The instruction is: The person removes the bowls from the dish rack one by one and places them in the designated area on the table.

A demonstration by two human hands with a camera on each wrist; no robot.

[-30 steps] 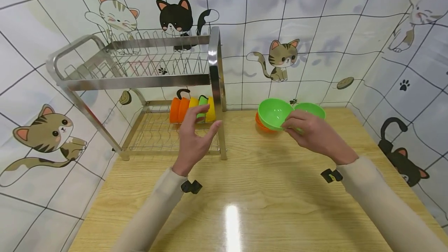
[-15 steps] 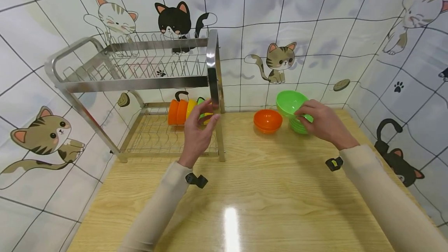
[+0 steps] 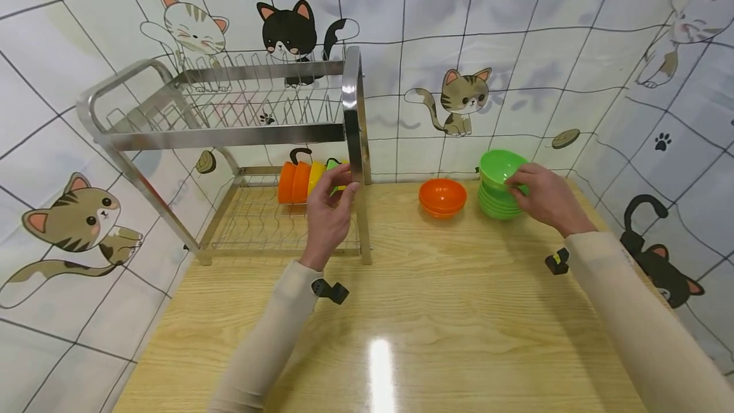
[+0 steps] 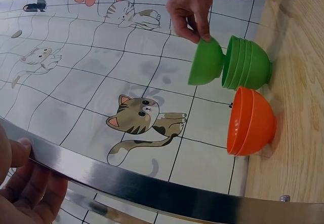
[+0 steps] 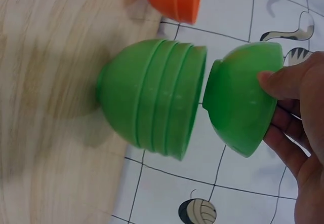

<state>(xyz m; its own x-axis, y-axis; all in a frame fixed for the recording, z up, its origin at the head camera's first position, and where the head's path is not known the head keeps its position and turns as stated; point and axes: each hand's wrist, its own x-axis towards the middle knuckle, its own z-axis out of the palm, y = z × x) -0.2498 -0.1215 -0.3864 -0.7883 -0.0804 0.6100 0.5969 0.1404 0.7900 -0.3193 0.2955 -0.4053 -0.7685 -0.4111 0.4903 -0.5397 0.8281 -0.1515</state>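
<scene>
Just above the green stack point(image 3: 497, 204), the right hand point(image 3: 545, 197) pinches the rim of 1 green bowl point(image 3: 500, 166), thumb on the outside and fingers curled over the edge. The right wrist view shows the bowl's base just over the mouth of the stack, not yet seated, with a narrow gap between them. The stack stands on the table point(image 3: 436, 311) near the back wall, and the orange bowls point(image 3: 442, 197) sit just beside it. Over at the rack point(image 3: 229, 139), the left hand point(image 3: 328, 217) is raised by the upright steel post, fingers loosely curved and holding nothing that I can see; their tips lie close to the post. Behind them, orange, yellow and green cups point(image 3: 301, 181) stand in a row on the rack's lower shelf.
</scene>
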